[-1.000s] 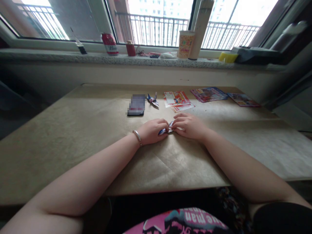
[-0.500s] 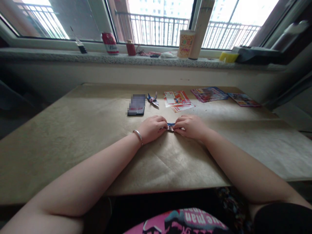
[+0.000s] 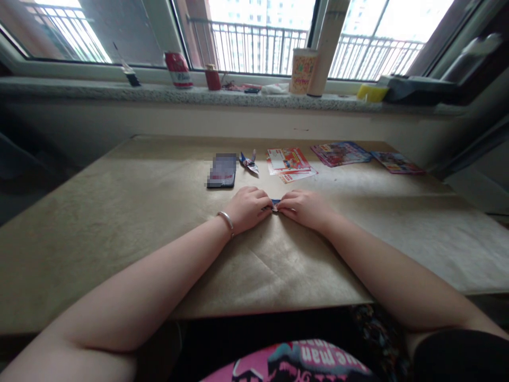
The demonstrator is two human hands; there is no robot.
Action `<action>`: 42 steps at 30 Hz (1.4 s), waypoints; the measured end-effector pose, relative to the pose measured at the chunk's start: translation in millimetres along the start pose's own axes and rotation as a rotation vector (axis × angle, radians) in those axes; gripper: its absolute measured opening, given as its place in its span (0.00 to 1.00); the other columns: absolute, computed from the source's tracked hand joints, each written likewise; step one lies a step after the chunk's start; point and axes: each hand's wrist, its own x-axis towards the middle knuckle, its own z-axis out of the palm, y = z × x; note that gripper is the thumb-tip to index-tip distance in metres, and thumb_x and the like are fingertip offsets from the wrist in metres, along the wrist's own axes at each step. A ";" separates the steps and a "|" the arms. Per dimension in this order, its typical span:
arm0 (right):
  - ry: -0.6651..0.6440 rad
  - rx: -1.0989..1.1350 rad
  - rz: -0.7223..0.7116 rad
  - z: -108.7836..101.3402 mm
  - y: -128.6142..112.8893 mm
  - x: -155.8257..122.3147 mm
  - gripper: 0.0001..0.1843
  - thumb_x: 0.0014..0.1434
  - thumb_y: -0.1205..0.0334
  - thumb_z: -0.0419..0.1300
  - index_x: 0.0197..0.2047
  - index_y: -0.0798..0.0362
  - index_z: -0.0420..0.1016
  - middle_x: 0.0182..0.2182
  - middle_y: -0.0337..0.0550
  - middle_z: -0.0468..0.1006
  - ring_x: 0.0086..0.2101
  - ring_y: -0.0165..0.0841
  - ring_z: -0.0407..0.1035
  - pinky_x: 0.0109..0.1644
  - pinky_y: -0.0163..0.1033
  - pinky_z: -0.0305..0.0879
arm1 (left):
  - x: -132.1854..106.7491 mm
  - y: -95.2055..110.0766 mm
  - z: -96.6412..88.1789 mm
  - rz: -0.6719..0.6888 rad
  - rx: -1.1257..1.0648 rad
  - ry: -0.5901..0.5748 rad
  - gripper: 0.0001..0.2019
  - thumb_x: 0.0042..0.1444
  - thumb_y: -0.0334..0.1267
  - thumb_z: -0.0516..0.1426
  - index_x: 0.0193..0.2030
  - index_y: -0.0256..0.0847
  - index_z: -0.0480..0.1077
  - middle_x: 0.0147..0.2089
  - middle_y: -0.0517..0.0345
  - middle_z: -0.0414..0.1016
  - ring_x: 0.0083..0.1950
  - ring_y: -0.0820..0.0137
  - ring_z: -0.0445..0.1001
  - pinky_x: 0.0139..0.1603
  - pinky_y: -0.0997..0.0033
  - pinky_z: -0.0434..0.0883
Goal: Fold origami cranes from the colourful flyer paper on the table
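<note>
Head cam, the only view I've got from my end: the right hand (image 3: 306, 208) has come in toward the left hand (image 3: 249, 209) since half a second ago, so less of the paper (image 3: 275, 204) shows. Just a blue-and-white sliver now, mid-table, between the fingertips. Both hands are pinching it, left and right ends. I'd guess the folding is down to small, tight work, but fingers hide the crease, and I can't tell if the paper touches the table (image 3: 274, 265). Far side hasn't budged: phone (image 3: 222, 172) to the left, folded figure (image 3: 249, 163) just right of it, flyers (image 3: 289, 162) further right.
</note>
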 end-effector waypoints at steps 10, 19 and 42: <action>0.045 -0.021 0.052 0.6 -8.7 4.0 0.10 0.61 0.59 0.57 0.39 0.49 0.80 0.37 0.43 0.79 0.39 0.36 0.69 0.41 0.38 0.59 | 3.1 4.1 2.5 -0.021 0.029 -0.024 0.10 0.61 0.38 0.57 0.33 0.36 0.76 0.38 0.51 0.76 0.42 0.64 0.72 0.46 0.64 0.70; 0.029 0.172 0.234 10.3 -6.2 12.0 0.10 0.61 0.61 0.56 0.37 0.51 0.79 0.35 0.44 0.77 0.37 0.34 0.69 0.41 0.37 0.60 | 4.9 7.6 3.3 -0.093 0.006 -0.064 0.11 0.64 0.36 0.53 0.36 0.36 0.75 0.36 0.50 0.74 0.41 0.65 0.71 0.46 0.65 0.69; 0.067 0.073 0.113 4.5 -1.6 6.4 0.10 0.61 0.63 0.56 0.39 0.49 0.80 0.36 0.43 0.80 0.38 0.34 0.71 0.43 0.37 0.61 | 7.0 6.0 2.8 -0.230 -0.006 -0.066 0.08 0.62 0.38 0.54 0.40 0.43 0.75 0.42 0.56 0.76 0.42 0.67 0.75 0.40 0.70 0.69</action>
